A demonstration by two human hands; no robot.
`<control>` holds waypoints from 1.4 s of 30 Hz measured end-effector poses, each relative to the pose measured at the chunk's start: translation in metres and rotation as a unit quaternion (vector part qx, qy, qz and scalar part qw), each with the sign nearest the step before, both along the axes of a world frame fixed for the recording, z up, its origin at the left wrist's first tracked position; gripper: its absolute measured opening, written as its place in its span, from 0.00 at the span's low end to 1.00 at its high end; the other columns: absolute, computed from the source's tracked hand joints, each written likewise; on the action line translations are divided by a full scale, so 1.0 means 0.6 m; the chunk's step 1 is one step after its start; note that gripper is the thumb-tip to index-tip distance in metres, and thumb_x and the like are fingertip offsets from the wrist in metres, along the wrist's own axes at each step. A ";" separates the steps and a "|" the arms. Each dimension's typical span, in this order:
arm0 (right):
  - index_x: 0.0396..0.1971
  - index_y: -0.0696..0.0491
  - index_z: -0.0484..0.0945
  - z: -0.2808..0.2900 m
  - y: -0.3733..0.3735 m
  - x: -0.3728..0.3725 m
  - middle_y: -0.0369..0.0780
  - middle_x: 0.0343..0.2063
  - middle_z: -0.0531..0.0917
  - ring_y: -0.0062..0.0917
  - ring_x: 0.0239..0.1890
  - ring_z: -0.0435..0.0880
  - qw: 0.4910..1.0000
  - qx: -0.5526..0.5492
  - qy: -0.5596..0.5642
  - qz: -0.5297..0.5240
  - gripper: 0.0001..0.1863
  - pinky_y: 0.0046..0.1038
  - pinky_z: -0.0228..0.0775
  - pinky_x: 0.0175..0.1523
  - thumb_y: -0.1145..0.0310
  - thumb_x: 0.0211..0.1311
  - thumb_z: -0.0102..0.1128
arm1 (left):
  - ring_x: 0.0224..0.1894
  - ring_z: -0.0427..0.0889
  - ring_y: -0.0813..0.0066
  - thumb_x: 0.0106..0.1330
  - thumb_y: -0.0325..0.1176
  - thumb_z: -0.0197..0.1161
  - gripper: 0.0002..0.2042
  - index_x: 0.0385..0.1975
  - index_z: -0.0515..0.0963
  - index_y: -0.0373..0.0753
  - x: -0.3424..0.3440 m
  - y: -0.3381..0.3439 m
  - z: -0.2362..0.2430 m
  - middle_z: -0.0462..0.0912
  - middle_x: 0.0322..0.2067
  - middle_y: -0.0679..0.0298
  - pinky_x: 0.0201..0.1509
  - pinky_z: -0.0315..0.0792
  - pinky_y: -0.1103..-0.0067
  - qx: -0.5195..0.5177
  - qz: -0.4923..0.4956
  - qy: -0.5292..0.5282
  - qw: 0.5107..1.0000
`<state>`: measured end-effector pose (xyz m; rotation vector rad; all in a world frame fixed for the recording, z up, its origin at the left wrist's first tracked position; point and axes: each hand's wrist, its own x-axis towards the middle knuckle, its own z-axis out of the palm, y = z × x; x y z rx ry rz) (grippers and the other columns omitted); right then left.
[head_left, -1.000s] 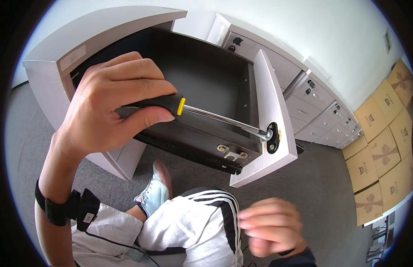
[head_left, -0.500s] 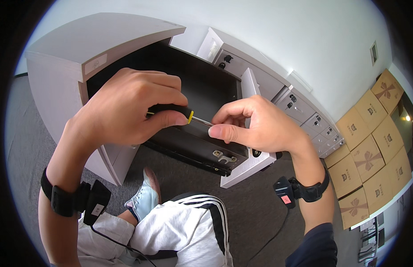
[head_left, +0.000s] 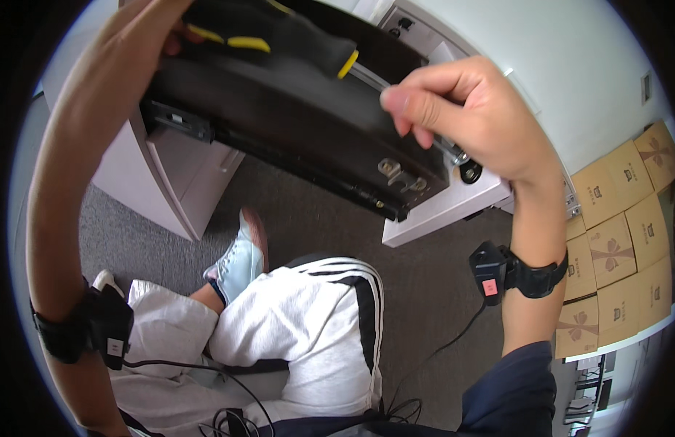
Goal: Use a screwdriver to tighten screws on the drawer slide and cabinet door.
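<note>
A screwdriver [head_left: 301,44] with a black and yellow handle slants across the top of the view, close to the camera and blurred. My left hand [head_left: 179,35], partly cut off by the upper edge, is closed on the back end of its handle. Thumb and fingers of my right hand [head_left: 454,98] pinch at the far end of the metal shaft; the tip is hidden there. Beneath both hands is a pulled-out dark brown drawer [head_left: 279,109] with a pale front panel [head_left: 439,215]. On the drawer's side near that panel sits a metal fitting [head_left: 401,175].
A black slide rail [head_left: 301,171] runs along the drawer's lower side. The pale cabinet [head_left: 163,178] stands at left. Cardboard boxes [head_left: 614,255] are stacked at right. My legs [head_left: 294,313] and a light blue shoe [head_left: 239,258] are below, with cables from both wrist bands.
The screwdriver and both hands have risen toward the top of the view, the left hand partly out of it. The drawer and cabinet appear higher in view.
</note>
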<state>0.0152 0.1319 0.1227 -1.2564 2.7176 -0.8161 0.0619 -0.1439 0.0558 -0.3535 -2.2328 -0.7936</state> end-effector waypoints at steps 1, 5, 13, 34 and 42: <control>0.23 0.58 0.82 0.006 0.004 0.000 0.33 0.17 0.78 0.12 0.19 0.72 0.999 0.034 0.001 0.012 0.14 0.15 0.62 0.26 0.63 0.61 0.61 | 0.35 0.76 0.72 0.71 0.52 0.42 0.20 0.47 0.72 0.44 0.008 -0.003 0.001 0.77 0.33 0.61 0.39 0.70 0.82 0.065 -0.034 -0.027 0.997; 0.23 0.57 0.82 -0.002 0.006 -0.005 0.33 0.17 0.78 0.12 0.19 0.72 0.999 0.009 0.020 0.026 0.14 0.15 0.63 0.26 0.63 0.61 0.60 | 0.27 0.71 0.75 0.71 0.50 0.44 0.18 0.38 0.71 0.39 0.029 0.000 0.016 0.73 0.26 0.63 0.29 0.64 0.83 0.323 -0.209 -0.176 0.906; 0.24 0.57 0.84 0.021 0.003 0.008 0.34 0.14 0.80 0.14 0.18 0.74 0.997 0.030 -0.065 -0.007 0.16 0.17 0.65 0.25 0.60 0.63 0.58 | 0.15 0.62 0.80 0.71 0.46 0.44 0.22 0.25 0.70 0.32 0.016 0.039 0.048 0.68 0.18 0.65 0.15 0.55 0.85 0.436 -0.234 -0.235 0.837; 0.21 0.58 0.81 0.029 -0.014 0.022 0.33 0.13 0.78 0.11 0.15 0.71 0.997 0.022 -0.077 -0.012 0.18 0.14 0.59 0.20 0.61 0.64 0.57 | 0.15 0.66 0.83 0.72 0.53 0.38 0.27 0.24 0.72 0.35 -0.002 0.022 0.018 0.71 0.16 0.66 0.14 0.52 0.89 0.353 -0.064 -0.167 0.918; 0.20 0.58 0.81 0.023 -0.014 0.023 0.33 0.13 0.78 0.11 0.14 0.70 0.997 0.032 -0.067 -0.033 0.18 0.15 0.60 0.20 0.61 0.64 0.56 | 0.14 0.65 0.82 0.72 0.49 0.41 0.24 0.27 0.73 0.32 -0.005 0.030 0.027 0.74 0.20 0.62 0.14 0.54 0.88 0.345 -0.101 -0.195 0.913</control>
